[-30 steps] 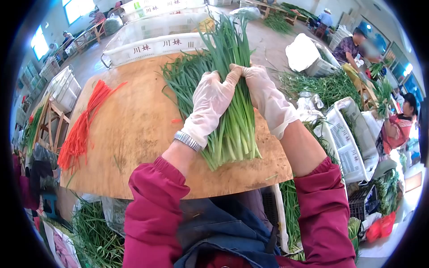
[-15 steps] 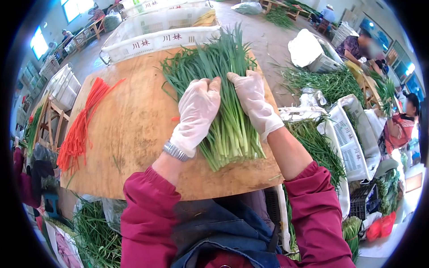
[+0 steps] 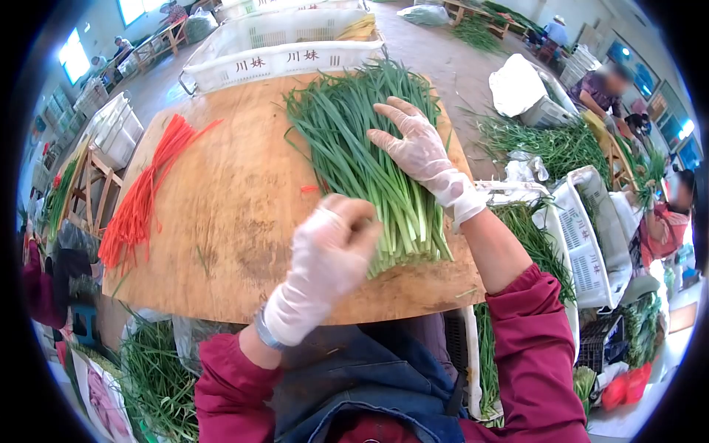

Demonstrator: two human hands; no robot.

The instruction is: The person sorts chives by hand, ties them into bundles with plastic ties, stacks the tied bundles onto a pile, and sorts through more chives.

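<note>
Stalks: green stalks (image 3: 362, 177) in one heap on desk (image 3: 236, 184), under R hand and just beyond/beside L hand; leafy tops away from wearer, pale ends twd wearer.
R hand (image 3: 419, 151): gloved, fingers spread, laid on upper R part of heap; not clenched.
L hand (image 3: 325, 251): gloved, fingers curled, blurred, at lower L edge of heap; can't tell if it grips any stalk.
Done (judged): stalks lie mostly one way, pale ends approx. level; gathering looks well along.
Left (judged): a few tops splay out L of R hand; no band seen round heap, so prob. unbound.
Red strips (image 3: 151, 188): bunch on desk, well L of L hand, touched by neither.
Red scrap (image 3: 309, 189): on desk, just beyond L hand.
White crate (image 3: 221, 70): beyond both hands, past far edge of desk.
</note>
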